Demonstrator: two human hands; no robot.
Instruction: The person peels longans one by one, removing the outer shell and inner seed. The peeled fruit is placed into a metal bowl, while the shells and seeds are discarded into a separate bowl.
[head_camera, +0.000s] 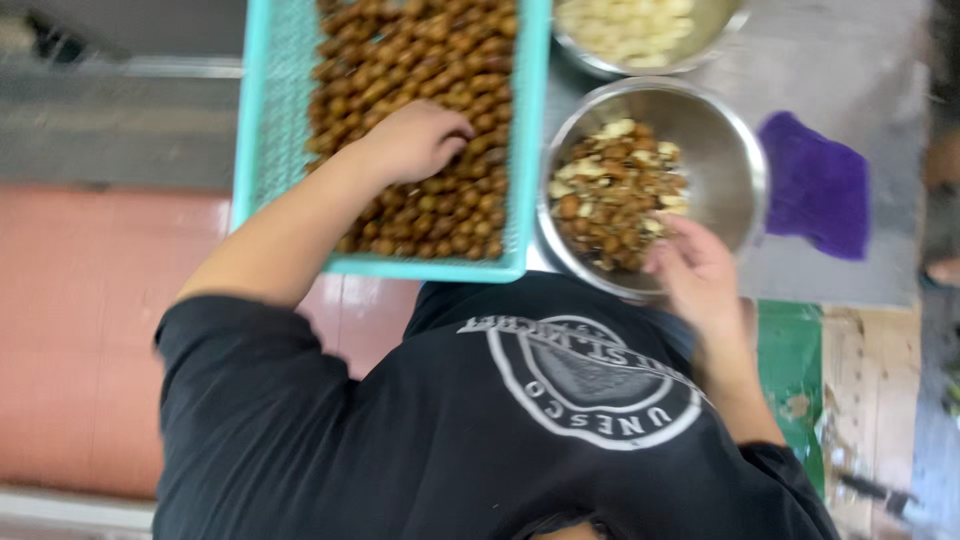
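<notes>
Your left hand (415, 140) lies knuckles-up on the brown nuts (420, 60) in the turquoise basket (270, 120), toward the basket's near right part. Its fingers are curled down into the pile, tips buried among the nuts at about 3 o'clock from the knuckles; you cannot tell from here whether they have closed on any one nut. The nuts spread out from that hand mostly toward 12 o'clock, with a thinner band between it and the basket's near rim at 6 o'clock.

Your right hand (695, 275) hovers at the near rim of the steel bowl (725, 150), at roughly 5 o'clock on that rim. Its fingers are loosely bent and blurred; whether something small sits between them cannot be made out. The bowl's heap of broken shells and pale bits (615, 195) lies just at 10 o'clock from that hand, close but not clearly touched.

The bowl stands just beside the basket, to its right. A second bowl (650, 35) of pale kernels sits at 12 o'clock from the first, and a purple cloth (815, 185) lies on the desk (850, 70) at 3 o'clock.
</notes>
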